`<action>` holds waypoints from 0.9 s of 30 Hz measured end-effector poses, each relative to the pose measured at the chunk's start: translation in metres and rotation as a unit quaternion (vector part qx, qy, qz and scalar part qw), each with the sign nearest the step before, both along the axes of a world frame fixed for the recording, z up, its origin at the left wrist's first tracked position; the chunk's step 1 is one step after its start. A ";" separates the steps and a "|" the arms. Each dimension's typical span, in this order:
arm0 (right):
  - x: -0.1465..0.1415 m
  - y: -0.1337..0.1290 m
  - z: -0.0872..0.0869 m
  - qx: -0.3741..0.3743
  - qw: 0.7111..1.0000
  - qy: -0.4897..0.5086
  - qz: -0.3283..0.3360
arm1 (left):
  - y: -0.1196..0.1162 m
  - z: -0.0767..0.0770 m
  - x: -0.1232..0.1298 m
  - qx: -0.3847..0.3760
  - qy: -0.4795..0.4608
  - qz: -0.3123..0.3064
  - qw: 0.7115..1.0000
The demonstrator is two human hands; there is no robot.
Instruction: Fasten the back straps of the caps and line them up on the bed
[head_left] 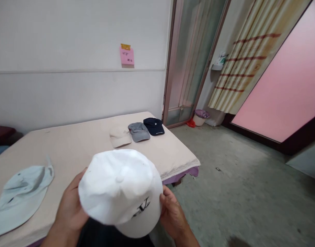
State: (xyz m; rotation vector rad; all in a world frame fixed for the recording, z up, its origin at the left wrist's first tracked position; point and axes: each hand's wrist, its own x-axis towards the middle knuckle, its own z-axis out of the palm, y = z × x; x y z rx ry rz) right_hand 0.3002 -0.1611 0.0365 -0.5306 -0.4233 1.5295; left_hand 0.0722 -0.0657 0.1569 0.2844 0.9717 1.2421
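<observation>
open floor [245, 192], bed edge [181, 168], cap [116, 192] in hands [172, 212]

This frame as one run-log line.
left hand: holds white cap at side | right hand: holds its brim | covered surface: beige cap, grey cap, navy cap in a row; pale cap apart at left

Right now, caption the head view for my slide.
A white fabric baseball cap with black lettering, held between left hand and right hand.

Three caps [139, 133] sat side by side on the bed [77, 140], behind the held cap [118, 181]; another cap [23, 195] lay left.
</observation>
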 end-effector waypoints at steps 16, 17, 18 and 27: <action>0.156 0.161 -0.052 -0.067 0.962 -0.067 -0.258 | 0.000 -0.149 -0.010 -0.073 0.203 -0.064 0.974; 0.164 0.168 -0.059 -0.076 0.959 -0.084 -0.261 | -0.001 -0.155 -0.016 -0.078 0.204 -0.060 0.974; 0.172 0.173 -0.065 -0.087 0.955 -0.105 -0.262 | -0.001 -0.161 -0.021 -0.086 0.204 -0.052 0.974; 0.212 0.183 -0.092 -0.171 0.847 -0.423 -0.274 | -0.010 -0.172 -0.031 -0.086 0.201 -0.007 0.976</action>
